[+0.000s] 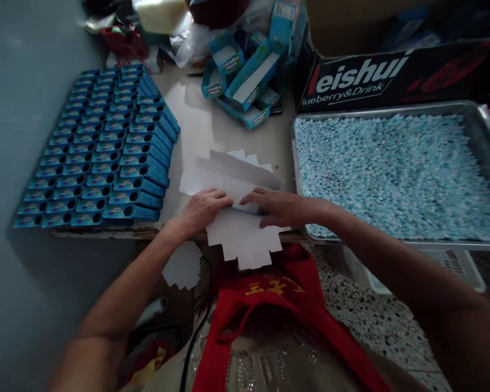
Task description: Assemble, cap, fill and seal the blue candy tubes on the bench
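A flat white cardboard box blank (239, 228) with notched flaps lies white side up at the table's near edge and overhangs it. My left hand (202, 209) rests on its left part, fingers curled and pressing at a fold. My right hand (281, 208) lies on the blank just to the right, fingers stretched flat toward the left hand. One panel of the blank (240, 169) stands slightly raised behind my fingers.
Rows of several assembled blue boxes (102, 149) fill the table's left. Loose open blue boxes (245, 76) are piled at the back. A metal tray (488, 136) of small pale blue candies sits at the right, a dark carton (371, 76) behind it. Another white blank (183, 267) hangs below the table edge.
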A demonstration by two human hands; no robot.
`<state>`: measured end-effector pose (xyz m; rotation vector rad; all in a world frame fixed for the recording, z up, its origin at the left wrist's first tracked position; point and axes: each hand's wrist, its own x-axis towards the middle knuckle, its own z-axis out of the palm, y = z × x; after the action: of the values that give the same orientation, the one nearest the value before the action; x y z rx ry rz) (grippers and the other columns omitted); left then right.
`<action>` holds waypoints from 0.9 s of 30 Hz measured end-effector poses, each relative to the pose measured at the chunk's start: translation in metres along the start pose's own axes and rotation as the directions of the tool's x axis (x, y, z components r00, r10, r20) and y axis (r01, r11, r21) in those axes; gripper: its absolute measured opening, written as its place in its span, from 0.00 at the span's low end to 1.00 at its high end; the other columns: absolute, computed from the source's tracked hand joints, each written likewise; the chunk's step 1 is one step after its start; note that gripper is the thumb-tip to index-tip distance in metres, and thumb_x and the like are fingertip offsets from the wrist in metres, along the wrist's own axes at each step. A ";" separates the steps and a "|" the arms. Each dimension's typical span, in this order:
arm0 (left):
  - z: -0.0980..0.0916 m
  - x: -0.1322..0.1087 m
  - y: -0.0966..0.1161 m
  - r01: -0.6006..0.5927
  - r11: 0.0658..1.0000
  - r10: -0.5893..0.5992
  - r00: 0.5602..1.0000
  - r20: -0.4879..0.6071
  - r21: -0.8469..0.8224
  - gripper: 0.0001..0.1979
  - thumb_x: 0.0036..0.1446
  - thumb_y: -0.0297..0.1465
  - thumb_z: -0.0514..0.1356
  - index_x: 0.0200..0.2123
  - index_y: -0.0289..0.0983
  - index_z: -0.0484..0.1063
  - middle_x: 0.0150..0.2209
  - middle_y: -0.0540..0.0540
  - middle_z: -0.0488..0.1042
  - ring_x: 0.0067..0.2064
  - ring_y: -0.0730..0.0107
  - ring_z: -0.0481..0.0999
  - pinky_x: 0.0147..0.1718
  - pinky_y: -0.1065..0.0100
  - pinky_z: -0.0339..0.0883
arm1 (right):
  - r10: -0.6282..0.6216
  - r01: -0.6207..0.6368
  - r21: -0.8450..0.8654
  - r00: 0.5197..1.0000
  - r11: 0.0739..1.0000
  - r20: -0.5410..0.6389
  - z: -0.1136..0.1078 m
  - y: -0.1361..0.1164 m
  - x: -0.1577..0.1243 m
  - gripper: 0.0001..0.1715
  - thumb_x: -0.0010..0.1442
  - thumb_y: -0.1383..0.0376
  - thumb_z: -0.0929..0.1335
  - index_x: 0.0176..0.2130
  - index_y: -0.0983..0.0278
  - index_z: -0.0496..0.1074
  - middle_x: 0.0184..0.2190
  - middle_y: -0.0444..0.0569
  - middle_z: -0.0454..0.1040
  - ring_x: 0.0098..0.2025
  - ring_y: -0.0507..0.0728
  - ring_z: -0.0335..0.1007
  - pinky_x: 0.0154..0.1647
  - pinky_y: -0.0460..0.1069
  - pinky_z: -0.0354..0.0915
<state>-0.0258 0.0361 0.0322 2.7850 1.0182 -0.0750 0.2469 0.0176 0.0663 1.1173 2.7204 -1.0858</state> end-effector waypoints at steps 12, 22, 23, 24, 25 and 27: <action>-0.051 0.063 -0.060 -0.137 0.989 0.140 0.989 0.051 -0.056 0.14 0.66 0.23 0.55 0.37 0.42 0.79 0.61 0.45 0.74 0.70 0.58 0.63 0.70 0.51 0.53 | -0.079 0.012 -0.373 0.983 0.928 -0.165 -0.020 0.052 0.029 0.16 0.73 0.64 0.61 0.48 0.57 0.79 0.51 0.50 0.79 0.60 0.63 0.67 0.65 0.59 0.56; -0.008 -0.032 0.058 0.400 0.910 -0.414 0.877 -0.245 -0.107 0.17 0.73 0.40 0.51 0.50 0.41 0.77 0.45 0.39 0.81 0.48 0.55 0.77 0.50 0.54 0.66 | -0.082 -0.030 -0.390 0.960 0.920 -0.267 0.039 -0.013 0.030 0.27 0.71 0.73 0.58 0.64 0.62 0.67 0.46 0.56 0.78 0.46 0.62 0.68 0.43 0.53 0.61; 0.000 -0.031 0.058 0.438 0.892 -0.451 0.856 -0.254 -0.110 0.18 0.74 0.40 0.49 0.47 0.41 0.77 0.43 0.40 0.81 0.46 0.56 0.77 0.50 0.54 0.65 | -0.058 -0.030 -0.314 0.962 0.949 -0.267 0.040 -0.012 0.035 0.27 0.71 0.73 0.58 0.65 0.62 0.66 0.46 0.55 0.79 0.46 0.61 0.69 0.42 0.53 0.61; 0.005 -0.025 0.055 0.472 0.875 -0.484 0.840 -0.246 -0.111 0.19 0.75 0.39 0.47 0.44 0.41 0.77 0.40 0.40 0.81 0.44 0.56 0.78 0.49 0.54 0.64 | -0.026 -0.034 -0.222 0.964 0.974 -0.263 0.040 -0.010 0.040 0.27 0.71 0.72 0.57 0.64 0.62 0.66 0.46 0.54 0.79 0.44 0.60 0.70 0.42 0.52 0.62; 0.008 -0.018 0.048 0.498 0.860 -0.511 0.833 -0.211 -0.112 0.20 0.75 0.38 0.47 0.41 0.40 0.77 0.38 0.41 0.81 0.43 0.57 0.78 0.48 0.55 0.63 | 0.003 -0.038 -0.132 0.967 0.991 -0.253 0.039 -0.005 0.045 0.24 0.72 0.71 0.57 0.63 0.62 0.67 0.45 0.53 0.79 0.43 0.59 0.71 0.41 0.51 0.63; 0.008 -0.002 0.032 0.528 0.841 -0.538 0.839 -0.079 -0.114 0.19 0.74 0.39 0.48 0.39 0.40 0.76 0.35 0.42 0.80 0.40 0.58 0.78 0.46 0.56 0.62 | 0.020 -0.031 -0.043 0.968 0.999 -0.251 0.035 0.006 0.053 0.18 0.74 0.65 0.58 0.55 0.62 0.72 0.43 0.52 0.79 0.43 0.58 0.71 0.43 0.51 0.64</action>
<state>-0.0062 0.0095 0.0288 2.3611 1.7556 0.0507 0.2025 0.0320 0.0228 1.3646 2.8900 -0.9295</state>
